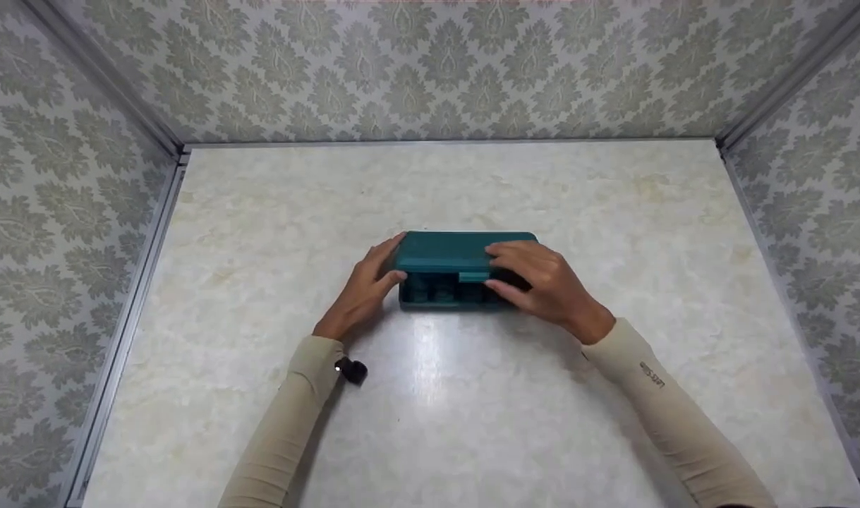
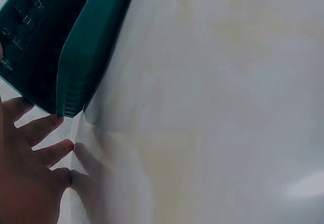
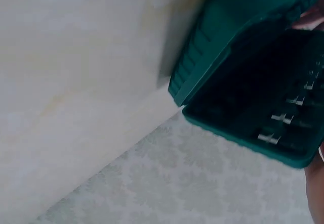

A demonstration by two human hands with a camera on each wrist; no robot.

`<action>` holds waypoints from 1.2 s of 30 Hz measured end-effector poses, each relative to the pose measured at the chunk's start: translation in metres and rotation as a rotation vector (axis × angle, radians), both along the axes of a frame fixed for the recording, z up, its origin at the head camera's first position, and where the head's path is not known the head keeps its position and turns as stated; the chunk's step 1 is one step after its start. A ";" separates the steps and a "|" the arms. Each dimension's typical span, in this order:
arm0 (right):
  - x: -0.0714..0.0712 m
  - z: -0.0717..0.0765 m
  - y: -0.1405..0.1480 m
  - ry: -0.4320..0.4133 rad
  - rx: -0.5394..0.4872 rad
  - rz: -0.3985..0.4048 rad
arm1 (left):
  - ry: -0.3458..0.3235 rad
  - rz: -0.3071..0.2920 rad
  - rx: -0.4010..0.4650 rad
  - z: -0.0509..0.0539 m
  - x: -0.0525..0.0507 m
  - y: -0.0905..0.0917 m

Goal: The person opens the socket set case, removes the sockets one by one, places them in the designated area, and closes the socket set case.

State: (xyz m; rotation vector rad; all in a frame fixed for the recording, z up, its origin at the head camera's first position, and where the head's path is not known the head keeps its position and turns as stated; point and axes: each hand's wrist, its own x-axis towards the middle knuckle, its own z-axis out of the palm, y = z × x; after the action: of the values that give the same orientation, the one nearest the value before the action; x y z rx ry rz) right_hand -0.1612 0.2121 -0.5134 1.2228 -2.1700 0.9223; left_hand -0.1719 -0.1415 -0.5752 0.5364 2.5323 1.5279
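Observation:
A dark green plastic case (image 1: 440, 250) stands on the table with its hinged lid partly raised, the opening facing the person. Rows of small shapes with bright glints show inside (image 3: 296, 101); what they are I cannot tell. At the case's left end, my left hand (image 1: 365, 286) holds it with the thumb at the front corner and fingers reaching to the back corner. In the left wrist view, spread fingers (image 2: 43, 130) touch near the hinge side. My right hand (image 1: 542, 279) grips the lid's right front part, fingers on top and thumb below, beside the latch tab (image 1: 474, 277).
A pale marbled table (image 1: 430, 423) lies under the case. Patterned wallpaper panels (image 1: 447, 70) close off the back and both sides, with metal strips along their joints. A small black device (image 1: 352, 370) sits at the left wrist.

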 end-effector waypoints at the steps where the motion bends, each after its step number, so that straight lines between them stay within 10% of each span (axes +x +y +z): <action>1: 0.000 0.000 0.002 -0.026 -0.045 -0.004 | -0.003 0.007 0.003 0.000 0.000 0.000; 8: -0.001 -0.005 0.009 -0.148 -0.394 -0.122 | -0.003 0.024 0.009 0.002 -0.001 0.002; 17: 0.001 -0.026 0.026 -0.437 -0.513 -0.124 | -0.004 0.039 0.008 0.005 -0.003 0.007; 28: -0.011 -0.039 0.044 -0.637 -0.491 -0.074 | -0.003 0.076 0.019 0.006 -0.003 0.009; 36: -0.015 -0.049 0.056 -0.588 -0.361 -0.092 | 0.009 0.071 0.021 0.005 -0.002 0.010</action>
State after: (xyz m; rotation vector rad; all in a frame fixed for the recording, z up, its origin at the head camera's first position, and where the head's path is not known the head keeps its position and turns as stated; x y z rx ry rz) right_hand -0.1760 0.2678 -0.5623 0.7263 -2.3026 1.7086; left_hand -0.1736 -0.1318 -0.5707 0.4613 2.5713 1.5815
